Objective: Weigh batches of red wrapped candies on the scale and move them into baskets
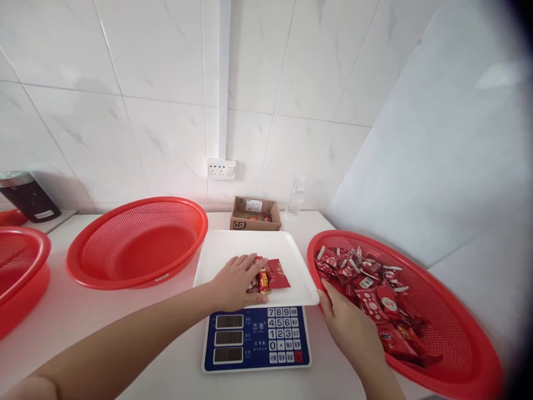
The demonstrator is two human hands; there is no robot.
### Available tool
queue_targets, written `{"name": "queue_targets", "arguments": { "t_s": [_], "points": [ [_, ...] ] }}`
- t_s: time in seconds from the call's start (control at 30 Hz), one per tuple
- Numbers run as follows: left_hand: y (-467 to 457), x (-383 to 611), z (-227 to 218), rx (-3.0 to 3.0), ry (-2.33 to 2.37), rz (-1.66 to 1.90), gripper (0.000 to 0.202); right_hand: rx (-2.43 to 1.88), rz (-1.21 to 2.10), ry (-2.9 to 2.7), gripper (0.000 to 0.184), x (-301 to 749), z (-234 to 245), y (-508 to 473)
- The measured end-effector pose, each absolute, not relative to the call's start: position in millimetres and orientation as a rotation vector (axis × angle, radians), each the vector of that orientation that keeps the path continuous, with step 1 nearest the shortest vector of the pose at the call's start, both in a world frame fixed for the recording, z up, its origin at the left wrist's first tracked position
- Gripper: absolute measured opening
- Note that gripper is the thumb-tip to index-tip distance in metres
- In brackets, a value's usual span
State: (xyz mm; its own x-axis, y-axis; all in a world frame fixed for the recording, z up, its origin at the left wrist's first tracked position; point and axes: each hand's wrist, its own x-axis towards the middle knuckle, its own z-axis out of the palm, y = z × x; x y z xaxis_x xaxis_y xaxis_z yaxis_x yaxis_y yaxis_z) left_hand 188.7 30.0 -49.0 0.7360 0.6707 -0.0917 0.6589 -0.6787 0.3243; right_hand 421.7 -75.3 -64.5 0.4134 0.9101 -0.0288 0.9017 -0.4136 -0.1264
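Observation:
My left hand [238, 282] rests on the white scale tray [216, 250], its fingers stretched out and spread beside a small pile of wrapped snacks. A flat red packet [278, 274] and a small red-and-yellow wrapped piece [264, 280] show in that pile; part of it is hidden by the hand. Below the tray is the blue keypad panel of the scale [257, 344], with three digital displays. On the right, my right hand [353, 325] grips the near-left rim of a red plastic basket [453, 333]. Red snack packets [375, 303] lie heaped inside it.
Another red basket [137, 244] stands left of the scale, with a further red basket [23, 278] at the left edge. Behind the tray are a small cardboard box [255, 223] and a clear plastic bottle [295, 201]. A dark cylinder [31, 197] stands far left.

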Motion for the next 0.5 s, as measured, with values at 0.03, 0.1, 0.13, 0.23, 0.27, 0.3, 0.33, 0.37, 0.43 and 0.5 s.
{"name": "queue_targets", "arguments": {
  "t_s": [0.03,0.1,0.13,0.23,0.27,0.3,0.33,0.37,0.43,0.5],
  "points": [
    [33,192,-49,2.615,1.049,0.070,0.087,-2.559,0.145,-1.652,0.056,422,-64,-75],
    [37,196,-49,2.634,1.082,0.112,0.088,-2.565,0.158,-1.657,0.057,421,-64,-75],
    [38,196,-48,2.633,1.091,0.124,0.088,-2.570,0.165,-1.658,0.057,421,-63,-75],
    [37,194,-44,2.577,1.068,0.140,0.078,-2.577,0.174,-1.661,0.057,420,-62,-75],
    [36,192,-43,2.555,1.053,0.149,0.070,-2.577,0.173,-1.662,0.057,420,-62,-75],
    [35,190,-42,2.540,1.043,0.164,0.060,-2.578,0.173,-1.663,0.057,419,-62,-75],
    [35,186,-41,2.530,1.044,0.187,0.051,-2.581,0.171,-1.662,0.057,419,-62,-75],
    [36,181,-39,2.522,1.060,0.223,0.043,-2.584,0.167,-1.664,0.057,419,-62,-75],
    [40,168,-35,2.502,1.135,0.344,0.035,-2.586,0.157,-1.669,0.056,419,-62,-75],
    [49,147,-27,2.467,1.285,0.501,0.033,-2.586,0.149,-1.676,0.056,418,-61,-75]
  ]
}}
